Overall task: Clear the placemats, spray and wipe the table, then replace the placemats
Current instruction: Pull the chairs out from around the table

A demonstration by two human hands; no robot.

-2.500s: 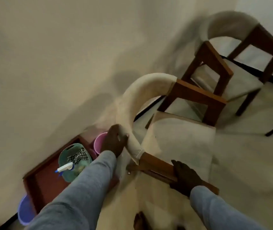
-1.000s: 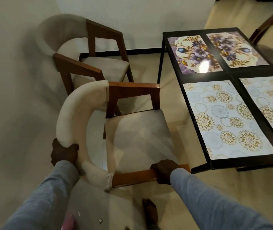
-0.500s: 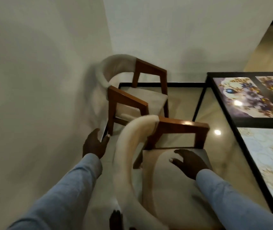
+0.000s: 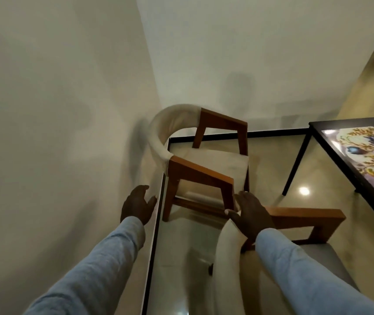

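Observation:
The black-framed table (image 4: 331,142) shows only its corner at the right edge, with a purple and gold floral placemat (image 4: 360,153) lying on it. My left hand (image 4: 137,204) hovers open in the air beside the wall, holding nothing. My right hand (image 4: 250,214) is open with fingers spread, over the top of the near chair (image 4: 299,218), close to the far chair's wooden arm. Whether it touches either chair I cannot tell.
A second wooden chair (image 4: 201,160) with a cream curved back stands in the corner against the wall (image 4: 56,110). A black skirting line runs along the glossy tiled floor (image 4: 270,160) between the chairs and the table.
Both hands have let go of the near chair and moved forward toward the far chair. The view has shifted forward, so the near chair now sits lower in the frame.

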